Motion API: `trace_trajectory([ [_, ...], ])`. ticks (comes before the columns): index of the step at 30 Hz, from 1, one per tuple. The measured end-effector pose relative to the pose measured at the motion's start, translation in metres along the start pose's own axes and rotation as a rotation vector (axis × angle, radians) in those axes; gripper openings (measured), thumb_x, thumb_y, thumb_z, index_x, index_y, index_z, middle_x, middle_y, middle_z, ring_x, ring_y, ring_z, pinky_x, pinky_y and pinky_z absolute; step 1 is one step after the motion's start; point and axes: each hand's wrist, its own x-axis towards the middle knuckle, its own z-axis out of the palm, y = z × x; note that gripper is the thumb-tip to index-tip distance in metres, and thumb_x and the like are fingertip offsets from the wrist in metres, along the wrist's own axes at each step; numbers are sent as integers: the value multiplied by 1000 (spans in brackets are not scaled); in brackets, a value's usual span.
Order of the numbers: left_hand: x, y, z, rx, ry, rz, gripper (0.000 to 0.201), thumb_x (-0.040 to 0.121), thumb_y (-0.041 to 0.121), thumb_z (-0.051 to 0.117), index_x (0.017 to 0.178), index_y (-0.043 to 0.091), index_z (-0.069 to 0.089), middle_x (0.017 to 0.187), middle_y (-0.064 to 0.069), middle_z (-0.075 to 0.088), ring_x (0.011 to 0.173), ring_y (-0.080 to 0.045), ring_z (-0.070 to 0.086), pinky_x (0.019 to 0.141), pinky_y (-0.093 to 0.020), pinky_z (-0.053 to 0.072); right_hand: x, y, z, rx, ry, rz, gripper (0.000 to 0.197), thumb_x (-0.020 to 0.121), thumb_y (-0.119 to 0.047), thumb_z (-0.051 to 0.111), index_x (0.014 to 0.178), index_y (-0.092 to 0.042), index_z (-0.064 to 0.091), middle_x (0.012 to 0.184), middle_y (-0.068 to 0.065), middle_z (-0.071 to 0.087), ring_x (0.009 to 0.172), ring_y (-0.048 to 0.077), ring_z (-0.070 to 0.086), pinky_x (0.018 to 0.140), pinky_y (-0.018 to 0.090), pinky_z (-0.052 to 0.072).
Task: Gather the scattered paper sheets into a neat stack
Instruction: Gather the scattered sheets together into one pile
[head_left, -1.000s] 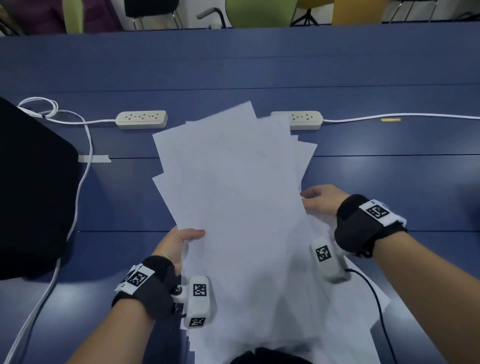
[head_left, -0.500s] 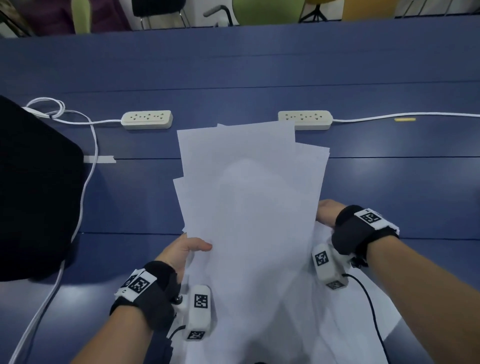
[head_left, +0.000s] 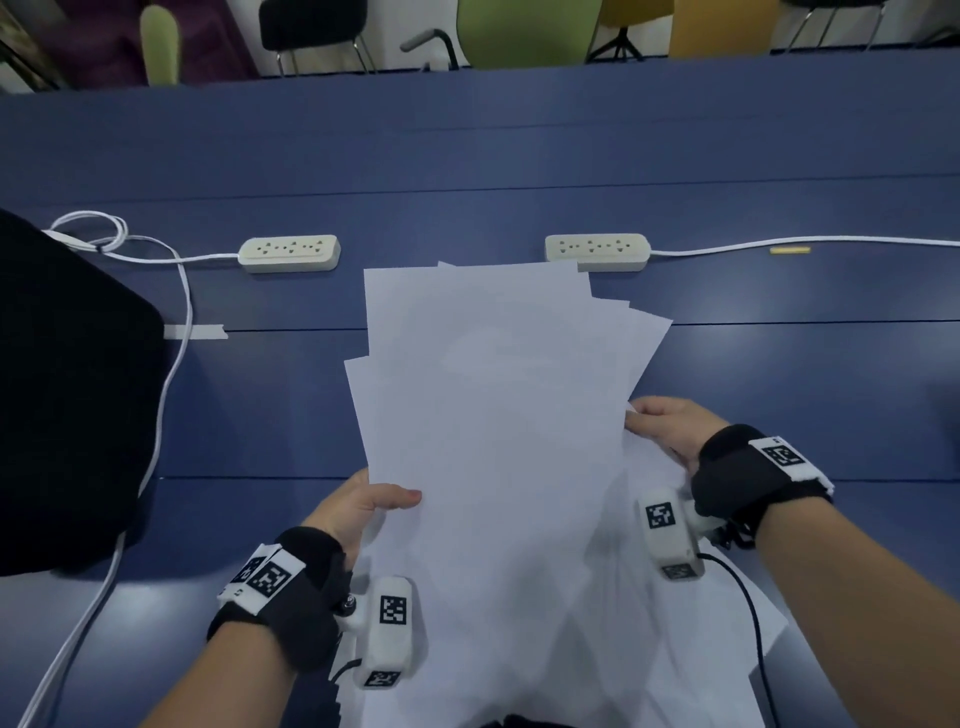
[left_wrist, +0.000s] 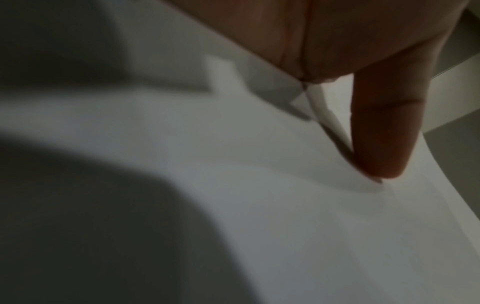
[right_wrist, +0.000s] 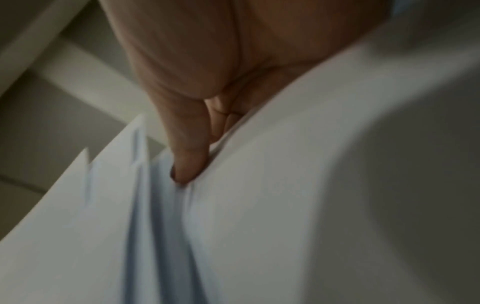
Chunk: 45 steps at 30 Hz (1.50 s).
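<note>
A loose bundle of several white paper sheets (head_left: 493, 405) is held up over the blue table (head_left: 467, 145), its top edges fanned and uneven. My left hand (head_left: 363, 512) pinches the bundle's left edge, thumb on top. In the left wrist view the thumb (left_wrist: 384, 131) presses on the paper (left_wrist: 285, 205). My right hand (head_left: 670, 431) grips the right edge, its fingers hidden behind the sheets. The right wrist view shows its thumb (right_wrist: 187, 156) pinching the sheets (right_wrist: 259, 205). More white sheets (head_left: 727, 623) lie under my right forearm.
Two white power strips (head_left: 289, 253) (head_left: 597, 251) with white cables lie beyond the paper. A large black object (head_left: 67, 395) fills the left side. A strip of white tape (head_left: 195, 331) and a small yellow stick (head_left: 789, 250) lie on the table. Chairs stand past the far edge.
The fanned bundle has swung from leaning left to nearly straight, and its sheets have drawn closer together. Both hands have kept their hold on its edges.
</note>
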Motion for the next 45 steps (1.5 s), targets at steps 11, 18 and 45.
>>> trace_trajectory([
  [11, -1, -4, -6, -19, -77, -99, 54, 53, -2, 60, 107, -4, 65, 101, -25, 68, 86, -38, 66, 86, -47, 50, 56, -2, 13, -242, 45, 73, 50, 77, -39, 57, 114, -6, 54, 116, 8, 58, 103, 27, 57, 84, 32, 50],
  [18, 7, -14, -12, -44, -85, -77, 45, 52, -7, 62, 97, 0, 66, 88, -18, 74, 75, -34, 70, 76, -42, 51, 24, -11, 9, -204, 70, 31, 35, 85, -22, 61, 107, 5, 61, 98, 6, 62, 88, 23, 56, 78, 28, 43],
  [45, 32, -6, -39, 512, 195, 41, 30, 81, -12, 58, 110, -5, 57, 114, -22, 62, 100, -31, 57, 94, -39, 41, -37, -5, -43, 293, 914, -270, 44, 80, -13, 57, 54, -20, 22, 57, -1, 26, 56, 16, 25, 53, 26, 26],
])
